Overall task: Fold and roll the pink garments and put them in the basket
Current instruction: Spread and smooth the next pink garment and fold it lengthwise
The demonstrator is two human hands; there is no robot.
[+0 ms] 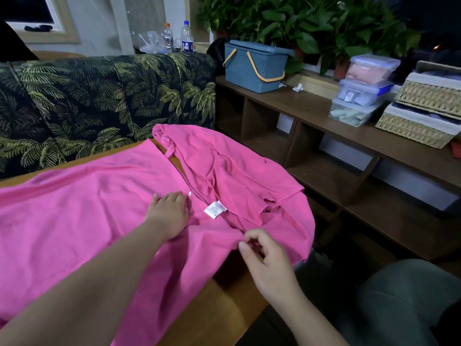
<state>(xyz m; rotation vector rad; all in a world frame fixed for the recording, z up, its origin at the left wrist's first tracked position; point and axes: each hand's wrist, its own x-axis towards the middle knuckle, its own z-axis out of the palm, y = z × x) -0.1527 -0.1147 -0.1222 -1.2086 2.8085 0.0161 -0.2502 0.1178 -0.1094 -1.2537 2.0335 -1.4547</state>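
Garment spread for its first fold

Folding has hardly begun, by the look of it: the pink garment (pixel 82 216) lies mostly flat on the wooden table (pixel 219 313), nothing rolled yet. The left hand (pixel 169 213) presses flat on the cloth beside a white button (pixel 190 194), fingers straight and gripping nothing. The right hand (pixel 264 258), at about five o'clock from the left one, pinches a ridge of fabric between thumb and fingertips near the table's edge.

The next move probably calls for drawing that pinched edge taut and smoothing the bunched part at one o'clock, which spills over the table's far corner.

The cloth is bright pink and soft, creased around the open neckline, with a white care label (pixel 215 209) showing. The blue lidded basket (pixel 254 67) stands on the shelf unit (pixel 324 113) at one o'clock, well apart from the garment.
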